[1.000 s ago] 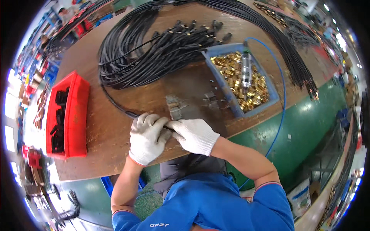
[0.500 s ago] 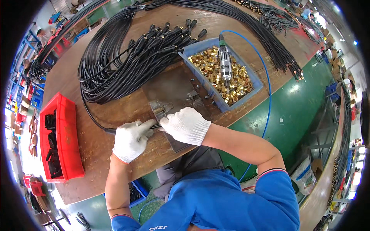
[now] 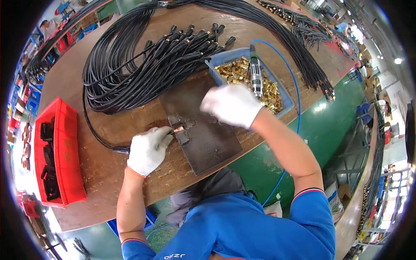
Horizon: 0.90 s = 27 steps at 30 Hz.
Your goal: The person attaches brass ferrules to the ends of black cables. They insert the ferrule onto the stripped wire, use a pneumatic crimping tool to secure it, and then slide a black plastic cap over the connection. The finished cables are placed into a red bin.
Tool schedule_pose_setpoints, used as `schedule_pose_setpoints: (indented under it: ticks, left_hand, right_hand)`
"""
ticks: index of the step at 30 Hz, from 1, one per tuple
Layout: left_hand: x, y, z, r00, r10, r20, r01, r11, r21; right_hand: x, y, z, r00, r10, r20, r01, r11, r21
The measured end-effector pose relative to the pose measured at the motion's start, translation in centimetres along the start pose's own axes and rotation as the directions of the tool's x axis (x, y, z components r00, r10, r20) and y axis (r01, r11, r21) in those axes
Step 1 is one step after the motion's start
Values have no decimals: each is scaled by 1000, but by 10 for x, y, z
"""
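Workshop table [image 3: 86, 173] of worn wood, seen from the head camera: right hand has left the jig.
Left hand [image 3: 147, 149] pinches a copper terminal [image 3: 178, 129] on the black cable [image 3: 97, 138] at the metal plate [image 3: 203, 138]; right hand [image 3: 232, 105], blurred, grip unclear, has swung from beside it toward the blue bin [image 3: 281, 93] of brass parts, likely fetching one.

Both the left hand [image 3: 148, 149] and the right hand [image 3: 232, 105] wear white knit cloth gloves, matt and soft-looking. Under the left hand lies a worn, rough brown wooden worktop [image 3: 104, 169]. Between the hands sits a dull grey metal plate [image 3: 203, 134]. Beyond the right hand, a blue plastic tray [image 3: 284, 93] holds shiny brass fittings [image 3: 236, 71]. Beyond the left hand, black cables [image 3: 130, 73] look smooth, rubbery.
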<state>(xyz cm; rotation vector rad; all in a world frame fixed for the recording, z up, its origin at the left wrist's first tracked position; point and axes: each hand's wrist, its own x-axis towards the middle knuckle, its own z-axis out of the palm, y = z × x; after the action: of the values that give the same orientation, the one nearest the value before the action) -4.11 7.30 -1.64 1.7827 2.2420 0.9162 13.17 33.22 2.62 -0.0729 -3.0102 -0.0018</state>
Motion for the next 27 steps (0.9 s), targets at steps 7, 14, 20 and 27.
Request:
schedule_pose_setpoints:
  ticks: [7,14,20,27]
  left_hand:
    - [-2,-7,0,998,-32,-52,29,998,-52]
    - [-9,-15,1,995,28,-91,-34,997,-74]
    - [-12,-16,-1,999,-19,-40,14,993,-118]
    - [-11,-15,-2,998,-26,-53,18,989,-145]
  right_hand:
    - [36,119,8,784,619,36,-620,782,60]
    - [66,126,28,750,656,89,-641,753,-151]
    - [68,123,27,800,592,102,-567,800,-196]
    - [36,109,2,733,679,-33,-431,502,749]
